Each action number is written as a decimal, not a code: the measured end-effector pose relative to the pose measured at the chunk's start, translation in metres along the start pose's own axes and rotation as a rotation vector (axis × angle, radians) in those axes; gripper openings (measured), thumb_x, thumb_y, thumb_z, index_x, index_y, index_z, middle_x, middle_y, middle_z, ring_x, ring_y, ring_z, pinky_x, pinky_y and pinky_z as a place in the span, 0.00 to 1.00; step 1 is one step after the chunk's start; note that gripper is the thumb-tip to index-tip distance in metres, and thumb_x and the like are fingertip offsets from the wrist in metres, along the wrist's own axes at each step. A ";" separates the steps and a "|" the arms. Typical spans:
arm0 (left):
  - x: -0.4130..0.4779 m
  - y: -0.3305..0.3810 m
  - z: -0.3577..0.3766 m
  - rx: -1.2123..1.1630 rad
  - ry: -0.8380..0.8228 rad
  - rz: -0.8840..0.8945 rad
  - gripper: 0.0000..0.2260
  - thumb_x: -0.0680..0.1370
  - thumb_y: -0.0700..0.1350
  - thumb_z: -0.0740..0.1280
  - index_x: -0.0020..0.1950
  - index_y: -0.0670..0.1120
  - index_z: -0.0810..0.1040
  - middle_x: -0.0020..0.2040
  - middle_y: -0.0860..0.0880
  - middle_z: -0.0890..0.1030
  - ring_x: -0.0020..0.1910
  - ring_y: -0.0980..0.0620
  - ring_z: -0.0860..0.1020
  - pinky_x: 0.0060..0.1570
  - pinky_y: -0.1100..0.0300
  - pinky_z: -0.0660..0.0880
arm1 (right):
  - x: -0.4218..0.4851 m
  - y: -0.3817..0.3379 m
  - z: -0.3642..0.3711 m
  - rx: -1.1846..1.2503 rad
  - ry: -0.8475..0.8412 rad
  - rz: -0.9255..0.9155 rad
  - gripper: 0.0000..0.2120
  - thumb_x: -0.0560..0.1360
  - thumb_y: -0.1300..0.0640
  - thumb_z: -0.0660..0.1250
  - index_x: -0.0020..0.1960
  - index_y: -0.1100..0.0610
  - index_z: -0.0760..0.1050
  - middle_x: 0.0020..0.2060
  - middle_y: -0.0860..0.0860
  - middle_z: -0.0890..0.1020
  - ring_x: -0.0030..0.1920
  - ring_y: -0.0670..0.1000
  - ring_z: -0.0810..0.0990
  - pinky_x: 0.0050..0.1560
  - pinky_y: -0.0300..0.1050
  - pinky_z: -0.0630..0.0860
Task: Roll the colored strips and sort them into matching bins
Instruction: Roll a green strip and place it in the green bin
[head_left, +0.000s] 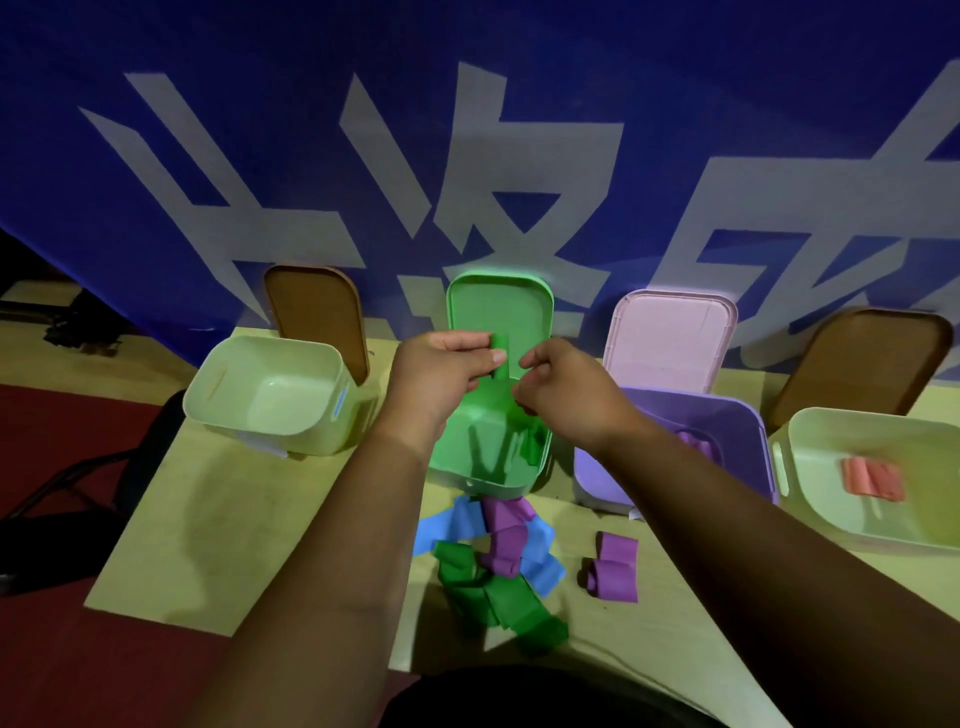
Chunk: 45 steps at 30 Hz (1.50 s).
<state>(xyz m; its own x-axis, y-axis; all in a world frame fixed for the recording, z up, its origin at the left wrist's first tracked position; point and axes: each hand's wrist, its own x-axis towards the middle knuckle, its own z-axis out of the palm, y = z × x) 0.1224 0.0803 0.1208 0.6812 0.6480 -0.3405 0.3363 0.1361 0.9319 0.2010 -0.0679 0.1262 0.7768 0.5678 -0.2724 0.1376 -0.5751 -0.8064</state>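
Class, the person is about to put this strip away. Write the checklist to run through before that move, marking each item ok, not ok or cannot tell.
1. Green strip pinched in the left hand grip: ok.
2. Strip fully rolled: not ok, a tail hangs below the thumb.
3. Right hand holds that tail: cannot tell, its curled fingers hide the contact.
4. Hands over the matching green bin: ok.
5. Bin's lid standing open: ok.
6. Loose pile of strips left to sort on the table: ok.
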 end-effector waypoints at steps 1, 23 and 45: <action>0.007 -0.011 0.002 0.024 0.003 -0.023 0.13 0.74 0.40 0.82 0.57 0.49 0.88 0.49 0.50 0.89 0.50 0.52 0.87 0.48 0.60 0.81 | 0.005 0.008 0.004 -0.004 -0.004 0.037 0.06 0.79 0.61 0.70 0.55 0.53 0.76 0.43 0.53 0.86 0.44 0.54 0.86 0.47 0.49 0.82; 0.132 -0.191 0.069 0.717 0.037 -0.355 0.07 0.78 0.43 0.77 0.55 0.43 0.90 0.54 0.42 0.88 0.55 0.39 0.86 0.56 0.56 0.80 | 0.069 0.087 0.029 -0.145 -0.041 0.234 0.04 0.83 0.61 0.66 0.53 0.58 0.79 0.36 0.54 0.86 0.30 0.50 0.87 0.37 0.49 0.86; 0.122 -0.172 0.065 0.860 -0.051 -0.326 0.11 0.83 0.44 0.73 0.60 0.37 0.86 0.61 0.37 0.85 0.61 0.36 0.83 0.56 0.52 0.77 | 0.069 0.090 0.024 -0.046 -0.106 0.264 0.08 0.85 0.59 0.62 0.53 0.60 0.78 0.40 0.57 0.87 0.31 0.52 0.88 0.38 0.53 0.86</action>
<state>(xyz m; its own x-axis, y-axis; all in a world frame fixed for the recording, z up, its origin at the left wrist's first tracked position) 0.1897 0.0871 -0.0896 0.4889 0.6392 -0.5936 0.8703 -0.3111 0.3818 0.2521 -0.0667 0.0224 0.7214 0.4514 -0.5252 -0.0319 -0.7359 -0.6763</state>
